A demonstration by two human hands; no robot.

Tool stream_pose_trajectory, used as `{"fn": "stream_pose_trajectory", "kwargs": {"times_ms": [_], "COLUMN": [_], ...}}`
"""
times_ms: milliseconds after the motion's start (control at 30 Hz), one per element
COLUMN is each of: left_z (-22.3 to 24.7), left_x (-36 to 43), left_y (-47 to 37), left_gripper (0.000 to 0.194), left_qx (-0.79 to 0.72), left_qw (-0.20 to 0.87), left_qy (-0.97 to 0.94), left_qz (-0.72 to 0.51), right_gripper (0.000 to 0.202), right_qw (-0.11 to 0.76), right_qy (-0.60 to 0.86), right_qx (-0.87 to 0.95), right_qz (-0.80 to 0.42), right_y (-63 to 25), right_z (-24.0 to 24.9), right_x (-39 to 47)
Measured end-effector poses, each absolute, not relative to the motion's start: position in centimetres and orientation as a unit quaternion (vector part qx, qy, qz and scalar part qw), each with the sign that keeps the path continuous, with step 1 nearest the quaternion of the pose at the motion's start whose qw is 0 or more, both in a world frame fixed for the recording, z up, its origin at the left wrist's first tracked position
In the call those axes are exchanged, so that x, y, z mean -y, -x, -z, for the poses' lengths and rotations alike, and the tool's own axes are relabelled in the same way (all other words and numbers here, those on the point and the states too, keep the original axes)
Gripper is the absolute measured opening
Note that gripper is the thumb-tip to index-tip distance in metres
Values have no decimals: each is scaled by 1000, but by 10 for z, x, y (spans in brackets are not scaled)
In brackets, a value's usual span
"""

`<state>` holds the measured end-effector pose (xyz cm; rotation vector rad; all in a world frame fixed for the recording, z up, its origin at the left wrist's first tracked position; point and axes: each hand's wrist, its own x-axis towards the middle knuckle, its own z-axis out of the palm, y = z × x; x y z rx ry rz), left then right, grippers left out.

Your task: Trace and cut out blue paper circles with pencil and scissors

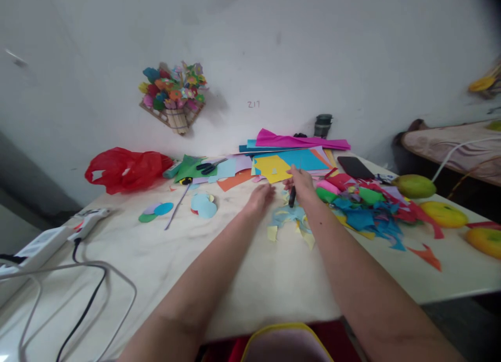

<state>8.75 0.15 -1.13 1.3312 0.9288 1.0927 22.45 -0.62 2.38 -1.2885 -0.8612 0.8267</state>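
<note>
My left hand (261,196) rests low over the table, just short of the lower edge of the yellow paper (270,168). Its fingers are loosely bent, slightly blurred, with nothing visible in them. My right hand (302,185) is closed around a black-handled tool (292,197), whose handle points down toward me; its kind is partly hidden. The right thumb and index finger are at the right corner of the yellow paper, and I cannot tell whether they touch it. Pale blue and yellow paper scraps (287,215) lie beneath both hands.
Colored scraps (364,210) are heaped at right, beside a phone (355,167) and mangoes (442,214). Black-handled scissors (211,166) lie on paper at the back. Left are paper circles (163,209), a red plastic bag (125,168) and a power strip (90,223) with loose cables.
</note>
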Motion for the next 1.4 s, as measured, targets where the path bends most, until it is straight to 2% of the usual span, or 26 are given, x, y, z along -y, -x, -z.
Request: {"fn": "stream_pose_trajectory", "kwargs": {"times_ms": [67, 167, 300, 367, 433, 533, 600, 667, 800, 900, 967, 1133, 1400], "left_z": [5, -9, -22, -24, -22, -17, -12, -5, 7, 9, 6, -2, -1], "left_x": [9, 15, 20, 24, 30, 32, 25, 13, -14, -20, -17, -2, 3], "left_y": [-106, -109, -96, -96, -102, -110, -108, -98, -66, -52, -53, -72, -90], "left_gripper": [33, 33, 52, 61, 61, 40, 33, 30, 26, 18, 17, 13, 13], "left_qx": [-342, -280, -216, -204, -240, -356, -387, -421, -450, -423, -390, -354, -289], "left_qw": [645, 669, 669, 628, 545, 366, 319, 333, 400, 459, 504, 599, 649], "left_qy": [-529, -547, -592, -650, -716, -772, -769, -712, -531, -424, -397, -377, -391], "left_qz": [-433, -417, -395, -376, -364, -379, -397, -453, -596, -656, -661, -611, -585], "right_gripper": [36, 40, 49, 52, 53, 53, 53, 52, 51, 43, 43, 49, 54], "right_qw": [654, 675, 651, 627, 617, 623, 616, 585, 462, 285, 202, 135, 103], "right_qy": [557, 558, 618, 651, 663, 650, 638, 642, 688, 688, 665, 531, 580], "right_qx": [356, 347, 379, 391, 397, 409, 432, 465, 543, 661, 719, 835, 806], "right_qz": [-368, -336, -224, -173, -148, -152, -165, -173, -138, -86, -31, 37, 54], "right_y": [-224, -221, -215, -212, -209, -203, -197, -191, -176, -165, -159, -164, -235], "right_z": [-25, -24, -22, -22, -23, -27, -30, -30, -19, -5, 4, 15, 21], "right_x": [5, 3, 3, 5, 8, 10, 11, 11, 12, 21, 32, 60, 38]}}
